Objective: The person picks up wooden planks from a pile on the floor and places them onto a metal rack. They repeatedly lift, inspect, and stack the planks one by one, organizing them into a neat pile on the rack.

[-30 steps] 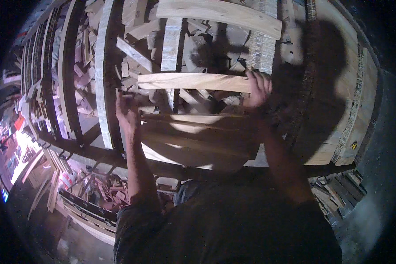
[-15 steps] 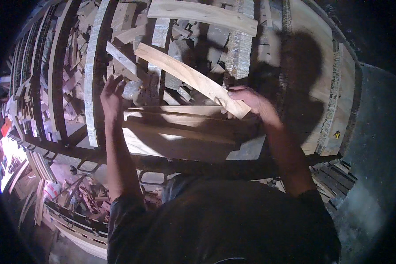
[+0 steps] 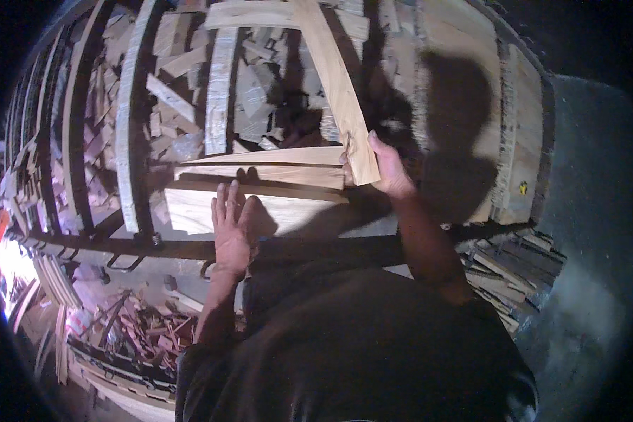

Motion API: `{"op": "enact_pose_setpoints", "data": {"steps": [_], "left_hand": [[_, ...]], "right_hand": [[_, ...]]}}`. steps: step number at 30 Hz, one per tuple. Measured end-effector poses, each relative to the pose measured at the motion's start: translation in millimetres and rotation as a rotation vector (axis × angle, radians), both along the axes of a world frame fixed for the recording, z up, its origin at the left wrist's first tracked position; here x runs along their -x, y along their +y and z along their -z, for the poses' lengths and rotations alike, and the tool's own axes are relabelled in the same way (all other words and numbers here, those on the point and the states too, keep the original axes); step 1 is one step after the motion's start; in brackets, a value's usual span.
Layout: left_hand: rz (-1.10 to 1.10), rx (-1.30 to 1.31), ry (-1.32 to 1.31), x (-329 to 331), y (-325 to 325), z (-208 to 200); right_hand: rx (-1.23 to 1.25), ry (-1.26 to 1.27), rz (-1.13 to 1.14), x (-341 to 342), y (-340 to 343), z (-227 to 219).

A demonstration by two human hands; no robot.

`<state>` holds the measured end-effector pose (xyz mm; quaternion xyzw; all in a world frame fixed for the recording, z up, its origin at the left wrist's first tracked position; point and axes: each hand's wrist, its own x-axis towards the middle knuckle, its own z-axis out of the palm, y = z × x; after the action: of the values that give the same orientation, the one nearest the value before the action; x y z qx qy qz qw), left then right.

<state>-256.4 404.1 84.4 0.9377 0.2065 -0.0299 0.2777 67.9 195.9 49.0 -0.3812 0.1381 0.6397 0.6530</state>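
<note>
My right hand (image 3: 387, 169) grips the near end of a long pale wooden plank (image 3: 337, 84), which points away from me over the metal-framed cart. My left hand (image 3: 231, 228) lies flat, fingers spread, on the lowest board of a small stack of planks (image 3: 274, 176) at the cart's near edge. The held plank's end rests against the right side of that stack.
A dark metal cage cart (image 3: 133, 126) holds a heap of wood offcuts (image 3: 260, 77). Its front rail (image 3: 316, 246) runs in front of my body. More wood scraps (image 3: 141, 330) lie in a bin at lower left, and stacked slats (image 3: 513, 274) at right.
The plank has swung from lying crosswise to pointing away from me, held by the right hand only. My left hand let it go and dropped flat onto the stack.
</note>
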Motion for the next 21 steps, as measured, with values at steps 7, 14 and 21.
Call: {"op": "enact_pose_setpoints", "data": {"steps": [7,14,21], "left_hand": [[0.195,-0.137,0.103,-2.7,-0.9,12.5],[0.329,-0.184,0.075,-15.1,14.4,0.8],[0.318,-0.208,0.019,-15.5,16.9,-1.4]], "right_hand": [[0.013,-0.328,0.224,3.6,-76.0,2.1],[0.143,-0.445,0.612,-33.4,-201.8,43.1],[0.39,-0.605,0.821,-30.5,-236.3,48.1]]}}
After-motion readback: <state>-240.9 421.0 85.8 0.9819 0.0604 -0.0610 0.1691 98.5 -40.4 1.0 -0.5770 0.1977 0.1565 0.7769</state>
